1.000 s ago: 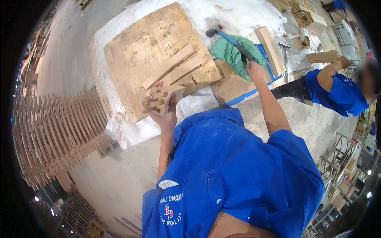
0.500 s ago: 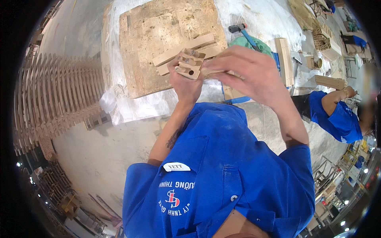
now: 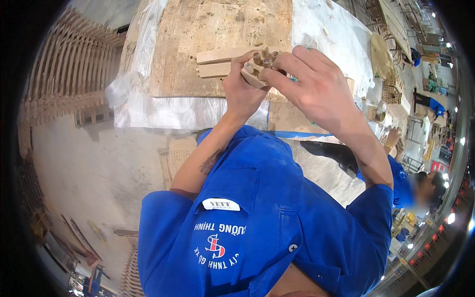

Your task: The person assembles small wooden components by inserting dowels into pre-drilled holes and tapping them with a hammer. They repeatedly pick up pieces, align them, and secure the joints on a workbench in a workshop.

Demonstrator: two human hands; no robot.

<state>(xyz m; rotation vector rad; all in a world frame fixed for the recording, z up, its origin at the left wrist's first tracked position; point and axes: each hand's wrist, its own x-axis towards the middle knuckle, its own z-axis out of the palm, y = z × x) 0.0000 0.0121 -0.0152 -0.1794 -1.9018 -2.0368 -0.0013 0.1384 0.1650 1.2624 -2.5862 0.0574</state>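
Observation:
A small bundle of pale wooden pieces [image 3: 256, 74] with round, dowel-like ends stands upward in my left hand [image 3: 242, 94]. The fingers of that hand wrap round its left side. My right hand [image 3: 314, 86] is closed at the right edge of the bundle, thumb and forefinger pinching against the end pieces. Just what lies between those fingertips is partly hidden. Behind my left hand, two light wooden strips [image 3: 216, 70] lie side by side on a worn wooden board [image 3: 193, 29].
Clear plastic sheeting [image 3: 173, 113] covers the surface round the board. At the left stands a large stack of slatted wooden parts [image 3: 81, 54]. A co-worker in a blue shirt [image 3: 398, 180] is close on my right, with more wooden pieces [image 3: 391, 91] beyond.
The view has shifted and turned. The bundle now shows its round ends more upward, and my right fingers have closed in on its edge. The hammer seen earlier is no longer visible.

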